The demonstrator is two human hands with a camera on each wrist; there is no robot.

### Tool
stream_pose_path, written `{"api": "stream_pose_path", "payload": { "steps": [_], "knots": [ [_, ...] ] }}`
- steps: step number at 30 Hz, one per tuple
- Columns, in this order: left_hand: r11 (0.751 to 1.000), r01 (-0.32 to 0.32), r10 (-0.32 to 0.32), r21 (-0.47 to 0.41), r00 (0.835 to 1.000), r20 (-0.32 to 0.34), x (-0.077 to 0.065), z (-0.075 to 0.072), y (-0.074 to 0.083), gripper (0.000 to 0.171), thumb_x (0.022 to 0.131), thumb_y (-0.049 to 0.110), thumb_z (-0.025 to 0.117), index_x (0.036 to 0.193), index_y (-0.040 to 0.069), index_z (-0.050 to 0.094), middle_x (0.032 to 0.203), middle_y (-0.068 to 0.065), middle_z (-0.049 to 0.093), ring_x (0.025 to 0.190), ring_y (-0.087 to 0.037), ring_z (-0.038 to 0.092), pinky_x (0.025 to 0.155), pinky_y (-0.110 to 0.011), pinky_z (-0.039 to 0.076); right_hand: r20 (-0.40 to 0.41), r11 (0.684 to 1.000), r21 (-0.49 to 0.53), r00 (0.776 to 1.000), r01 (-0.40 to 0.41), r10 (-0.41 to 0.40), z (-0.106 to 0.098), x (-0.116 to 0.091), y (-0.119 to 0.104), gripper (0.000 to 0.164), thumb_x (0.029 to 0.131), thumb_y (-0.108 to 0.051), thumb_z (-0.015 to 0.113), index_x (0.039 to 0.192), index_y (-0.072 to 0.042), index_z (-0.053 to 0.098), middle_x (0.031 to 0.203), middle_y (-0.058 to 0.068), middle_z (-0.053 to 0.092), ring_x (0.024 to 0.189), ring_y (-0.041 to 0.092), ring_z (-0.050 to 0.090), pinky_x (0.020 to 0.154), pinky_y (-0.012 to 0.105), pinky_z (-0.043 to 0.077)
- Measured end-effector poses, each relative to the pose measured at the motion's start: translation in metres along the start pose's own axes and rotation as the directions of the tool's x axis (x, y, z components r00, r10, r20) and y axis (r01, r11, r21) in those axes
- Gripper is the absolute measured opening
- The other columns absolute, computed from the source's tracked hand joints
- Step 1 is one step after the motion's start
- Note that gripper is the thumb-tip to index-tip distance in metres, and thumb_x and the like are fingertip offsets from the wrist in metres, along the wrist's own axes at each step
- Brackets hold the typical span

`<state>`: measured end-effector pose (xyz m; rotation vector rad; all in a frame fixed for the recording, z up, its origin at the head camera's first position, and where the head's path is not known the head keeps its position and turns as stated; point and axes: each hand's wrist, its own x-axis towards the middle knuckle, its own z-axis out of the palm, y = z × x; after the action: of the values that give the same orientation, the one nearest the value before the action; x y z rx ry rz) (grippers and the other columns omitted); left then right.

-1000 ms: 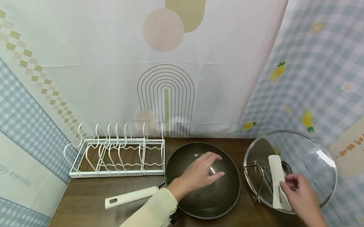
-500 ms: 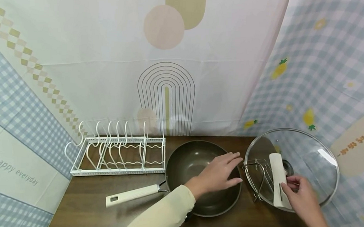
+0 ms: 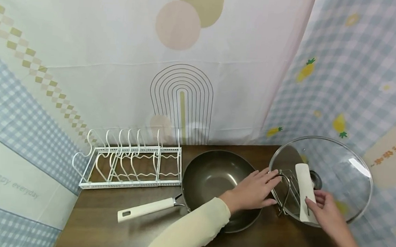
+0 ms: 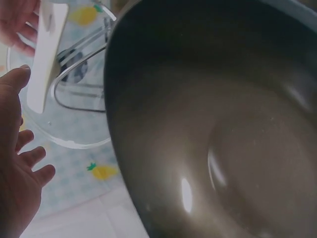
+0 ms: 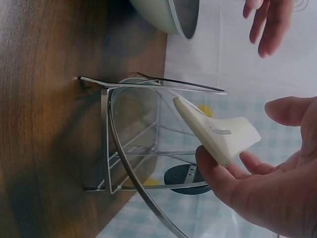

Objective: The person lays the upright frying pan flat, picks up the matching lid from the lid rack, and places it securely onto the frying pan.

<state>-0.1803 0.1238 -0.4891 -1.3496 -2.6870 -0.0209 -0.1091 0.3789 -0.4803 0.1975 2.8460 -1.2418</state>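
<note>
A large glass pan lid (image 3: 343, 166) with a steel rim stands tilted in a small wire lid stand (image 3: 286, 197) at the right. My right hand (image 3: 329, 218) holds the lid's cream handle (image 3: 303, 192), fingers curled behind it; in the right wrist view the thumb (image 5: 287, 110) is apart from the handle. My left hand (image 3: 253, 191) reaches over the right rim of a dark-lined wok (image 3: 208, 176), fingers extended beside the stand. Whether it touches the stand cannot be told. In the left wrist view those fingers (image 4: 32, 156) are apart and hold nothing.
The wok's cream handle (image 3: 148, 209) points left across the wooden table (image 3: 111, 234). Behind it on the left stands a white wire pan rack (image 3: 131, 184) with several upright dividers. Patterned cloth (image 3: 239, 103) hangs at the back and both sides.
My left hand has moved right across the wok, from over its middle to its right rim near the lid stand. The right hand has stayed at the lid handle.
</note>
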Motion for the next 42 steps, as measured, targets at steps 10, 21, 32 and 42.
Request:
{"api": "stream_pose_path", "payload": {
  "steps": [10, 21, 32, 42],
  "knots": [
    [0.995, -0.034, 0.024, 0.089, 0.993, 0.111, 0.021, 0.013, 0.016, 0.081, 0.102, 0.070, 0.034, 0.167, 0.026, 0.012, 0.174, 0.004, 0.011, 0.160, -0.018, 0.019, 0.126, -0.036, 0.029, 0.117, 0.989, 0.107, 0.989, -0.105, 0.092, -0.002, 0.005, 0.004, 0.060, 0.110, -0.017, 0.047, 0.142, 0.026, 0.020, 0.127, 0.046, 0.056, 0.082, -0.011, 0.058, 0.070, 0.020, 0.055],
    [0.991, -0.045, 0.030, 0.128, 0.992, 0.119, 0.033, 0.023, 0.024, 0.082, 0.101, 0.073, 0.028, 0.167, 0.027, 0.008, 0.174, 0.005, 0.012, 0.159, -0.018, 0.021, 0.125, -0.035, 0.031, 0.268, 0.921, 0.315, 0.952, -0.231, 0.147, 0.003, 0.004, 0.012, 0.064, 0.113, -0.025, 0.039, 0.148, 0.023, 0.014, 0.102, -0.008, 0.076, 0.085, 0.008, 0.074, 0.073, 0.034, 0.061],
    [0.989, -0.030, 0.009, 0.146, 0.989, 0.148, 0.041, 0.031, 0.029, 0.081, 0.101, 0.073, 0.027, 0.166, 0.028, 0.012, 0.174, 0.004, 0.009, 0.160, -0.016, 0.018, 0.126, -0.034, 0.029, 0.316, 0.899, 0.353, 0.938, -0.259, 0.146, 0.009, 0.009, 0.012, 0.062, 0.113, -0.025, 0.039, 0.150, 0.020, 0.015, 0.116, 0.001, 0.077, 0.092, 0.008, 0.076, 0.075, 0.039, 0.063],
    [0.977, -0.063, 0.032, 0.202, 0.987, 0.156, 0.043, 0.033, 0.034, 0.086, 0.100, 0.076, 0.028, 0.167, 0.024, 0.012, 0.175, -0.003, 0.006, 0.161, -0.017, 0.013, 0.126, -0.035, 0.029, 0.341, 0.869, 0.428, 0.935, -0.248, 0.099, 0.011, 0.015, 0.022, 0.064, 0.113, -0.018, 0.040, 0.154, 0.019, 0.008, 0.108, -0.008, 0.076, 0.093, 0.014, 0.077, 0.081, 0.040, 0.064]
  ]
}}
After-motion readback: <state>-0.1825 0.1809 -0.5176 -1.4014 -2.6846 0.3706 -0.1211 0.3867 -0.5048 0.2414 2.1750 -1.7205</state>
